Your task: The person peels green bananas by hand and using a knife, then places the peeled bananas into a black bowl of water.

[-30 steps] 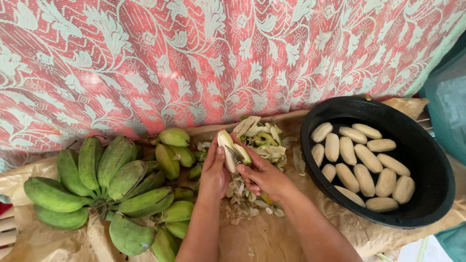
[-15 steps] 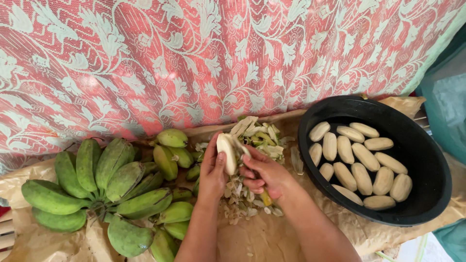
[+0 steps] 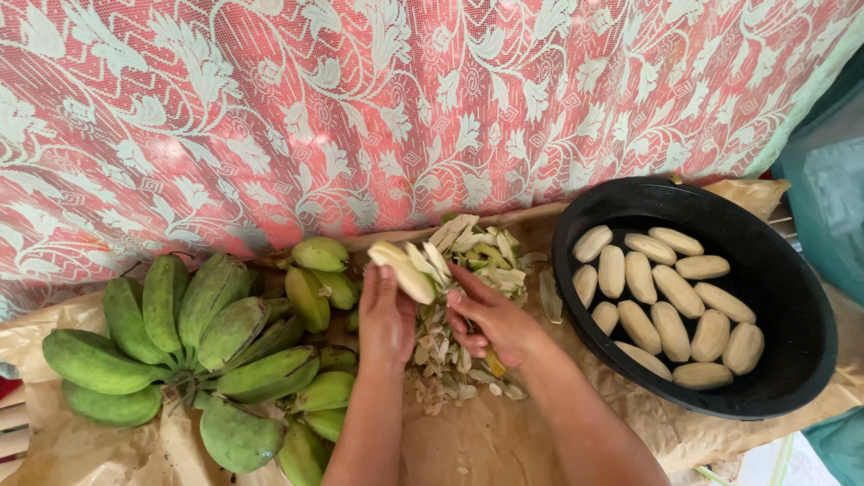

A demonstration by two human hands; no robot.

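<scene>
left hand fingers: the left hand [image 3: 387, 315] is wrapped shut around a half-peeled banana [image 3: 405, 270], holding it up over the scraps, pale flesh poking out up top

right hand fingers: the right hand [image 3: 493, 322] sits just beside it, fingers [image 3: 461, 306] curled in and pinching at the strips of skin coming off the banana's right side. It's gripping peel, not the fruit itself, as far as I can tell

peel pile: a heap of peelings [image 3: 468, 261] lies right under and behind both hands, greenish strips at the back, drier pale bits closer in

paper: crumpled brown paper [image 3: 504, 441] covers the bench under everything

green bananas: a big bunch of unpeeled green bananas [image 3: 193, 342] lies to the left, touching the left forearm, with a few loose smaller ones up near the wrist

basin: a round black basin [image 3: 792, 297] sits off to the right, apart from the hands, with a bunch of peeled bananas [image 3: 670, 301] lying in it side by side

backdrop: a red cloth with a white leafy pattern [image 3: 360, 108] hangs behind it all
</scene>
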